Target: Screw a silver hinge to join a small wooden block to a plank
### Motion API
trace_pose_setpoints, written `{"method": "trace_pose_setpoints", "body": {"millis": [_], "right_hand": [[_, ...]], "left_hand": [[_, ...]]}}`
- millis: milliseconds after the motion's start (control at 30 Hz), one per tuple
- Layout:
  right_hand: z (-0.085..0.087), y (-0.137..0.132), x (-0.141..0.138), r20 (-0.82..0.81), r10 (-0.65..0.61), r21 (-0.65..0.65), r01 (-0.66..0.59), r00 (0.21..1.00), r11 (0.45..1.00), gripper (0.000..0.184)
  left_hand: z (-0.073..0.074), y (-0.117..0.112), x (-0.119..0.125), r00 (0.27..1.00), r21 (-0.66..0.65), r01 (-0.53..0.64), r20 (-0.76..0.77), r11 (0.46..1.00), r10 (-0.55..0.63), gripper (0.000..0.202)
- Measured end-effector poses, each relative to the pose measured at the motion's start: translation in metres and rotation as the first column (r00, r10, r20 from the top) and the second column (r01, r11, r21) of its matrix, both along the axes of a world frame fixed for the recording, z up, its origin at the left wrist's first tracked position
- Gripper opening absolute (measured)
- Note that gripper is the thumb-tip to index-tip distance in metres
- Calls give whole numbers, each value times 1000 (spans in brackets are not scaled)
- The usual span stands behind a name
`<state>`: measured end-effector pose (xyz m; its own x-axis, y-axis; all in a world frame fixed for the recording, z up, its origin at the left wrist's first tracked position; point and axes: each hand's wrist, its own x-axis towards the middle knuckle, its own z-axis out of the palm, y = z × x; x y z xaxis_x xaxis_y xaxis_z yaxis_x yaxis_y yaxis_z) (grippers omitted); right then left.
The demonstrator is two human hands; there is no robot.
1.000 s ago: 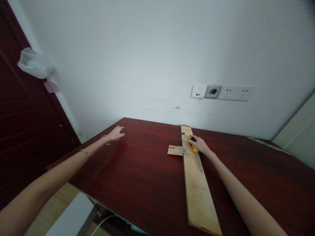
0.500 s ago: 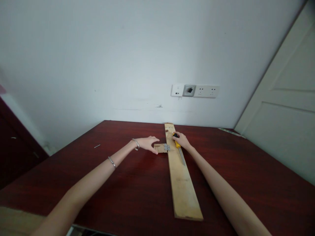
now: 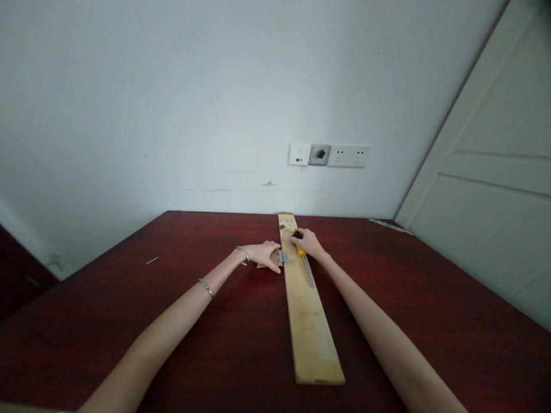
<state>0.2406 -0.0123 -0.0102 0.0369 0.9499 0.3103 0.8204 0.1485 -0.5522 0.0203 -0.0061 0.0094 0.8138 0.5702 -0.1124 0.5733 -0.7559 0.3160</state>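
Observation:
A long pale wooden board [image 3: 307,321] lies on the dark red table, running from near the wall toward me. At its left edge sits a metal hinge [image 3: 282,256], joined to or resting on a small wooden piece [image 3: 263,265] that my hand partly covers. My left hand [image 3: 263,252] is over that small piece, thumb and fingers spread apart around the hinge, fingertips near the board's edge. In my right hand [image 3: 309,240] is a screwdriver [image 3: 301,251] with a yellow and black handle, held over the board, its shaft pointing back toward me.
A thin metal rod or pin [image 3: 152,260] lies on the left of the table [image 3: 215,350]. Wall sockets [image 3: 340,155] are on the white wall behind. A white panelled door [image 3: 482,172] stands at the right, with a thin strip [image 3: 391,226] near the table's back right corner.
My left hand has moved right over the small wooden piece, closer to the hinge and board. The view has shifted slightly right. The screwdriver stays in my right hand.

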Motion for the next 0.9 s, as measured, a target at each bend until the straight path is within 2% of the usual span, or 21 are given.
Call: {"method": "trace_pose_setpoints", "body": {"millis": [100,267,400,500,633,700,767,900], "right_hand": [[6,-5,-3,-1,-23,10,23,1000,1000,33],[20,-11,-7,-39,-54,48,56,998,997,34],[45,-14,-5,-114,-27,129,42,993,991,30],[70,-18,-1,-194,-8,223,52,981,973,39],[101,-30,3,-312,38,351,78,949,933,55],[112,-39,3,-421,162,476,65,893,877,54],[119,-48,1,-451,252,561,53,856,826,53],[123,-62,-5,-433,309,613,25,847,789,52]], "left_hand": [[1,-1,-4,1000,-23,-3,11,1000,3,92],[0,-7,-10,999,-49,-14,42,999,16,93],[-3,-10,-10,995,-36,-7,96,999,10,87],[-6,-9,-8,991,-21,-7,130,1000,10,82],[-10,-7,-8,982,0,-2,186,1000,2,73],[-11,-7,-8,980,1,-14,198,1000,13,71],[-10,-8,-8,979,0,-30,203,1000,29,69],[-7,-12,-6,977,2,-35,213,999,33,65]]}}
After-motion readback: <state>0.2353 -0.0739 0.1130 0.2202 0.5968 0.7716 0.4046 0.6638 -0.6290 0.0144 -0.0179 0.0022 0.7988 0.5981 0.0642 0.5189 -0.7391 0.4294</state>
